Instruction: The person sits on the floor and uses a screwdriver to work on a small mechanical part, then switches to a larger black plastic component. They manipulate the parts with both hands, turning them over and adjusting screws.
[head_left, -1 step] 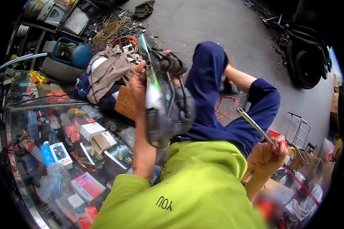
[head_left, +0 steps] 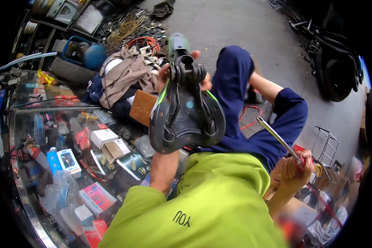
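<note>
My left hand [head_left: 163,79] grips a black bicycle saddle [head_left: 186,128] with green side trim, its fingers around the narrow nose. The saddle's underside faces me, with its rails and a round-holed clamp [head_left: 187,63] showing; its wide rear end points toward my body. Part of the hand is hidden behind the saddle. At the right, my right hand [head_left: 295,167] is closed around the near end of a long, silver metal tool [head_left: 279,137], with a bit of red at the fist. The tool slants up and left above my leg, apart from the saddle; its exact kind is unclear.
A glass display case [head_left: 37,198] holding boxed goods stands on the left, with a brown board [head_left: 143,107] near its corner. Beyond lie piled clothes [head_left: 126,78] and tangled cables [head_left: 128,29]. Tyres [head_left: 337,74] and a metal-framed cart [head_left: 326,144] are on the right.
The saddle has turned from its edge to show its full underside and shifted slightly right with my left hand. My right hand keeps the tool in nearly the same place.
</note>
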A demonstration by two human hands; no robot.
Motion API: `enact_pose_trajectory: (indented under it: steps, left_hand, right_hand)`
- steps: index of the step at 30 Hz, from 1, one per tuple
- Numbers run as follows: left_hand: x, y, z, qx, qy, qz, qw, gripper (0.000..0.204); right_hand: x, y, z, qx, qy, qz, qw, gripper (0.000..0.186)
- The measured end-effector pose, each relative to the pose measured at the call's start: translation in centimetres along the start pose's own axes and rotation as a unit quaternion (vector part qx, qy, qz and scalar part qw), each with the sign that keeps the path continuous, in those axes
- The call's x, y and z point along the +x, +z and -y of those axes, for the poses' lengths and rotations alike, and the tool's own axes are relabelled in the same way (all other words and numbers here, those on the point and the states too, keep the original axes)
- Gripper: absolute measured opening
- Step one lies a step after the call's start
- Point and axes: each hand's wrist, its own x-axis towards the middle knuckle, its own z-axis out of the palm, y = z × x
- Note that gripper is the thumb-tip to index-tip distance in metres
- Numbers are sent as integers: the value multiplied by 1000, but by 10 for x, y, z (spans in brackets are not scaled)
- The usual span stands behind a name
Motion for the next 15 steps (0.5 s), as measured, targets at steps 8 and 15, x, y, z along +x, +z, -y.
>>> enact_pose_trajectory:
  steps: [8, 15]
  left_hand:
    - [15, -42, 36, -241, -64, 171, 953, 60]
    - [22, -61, 59, -308, -89, 101, 942, 65]
  right_hand:
    - [-5, 10, -8, -50, 5, -61, 997, 24]
    - [-14, 21, -2, -368, 39, -119, 921, 24]
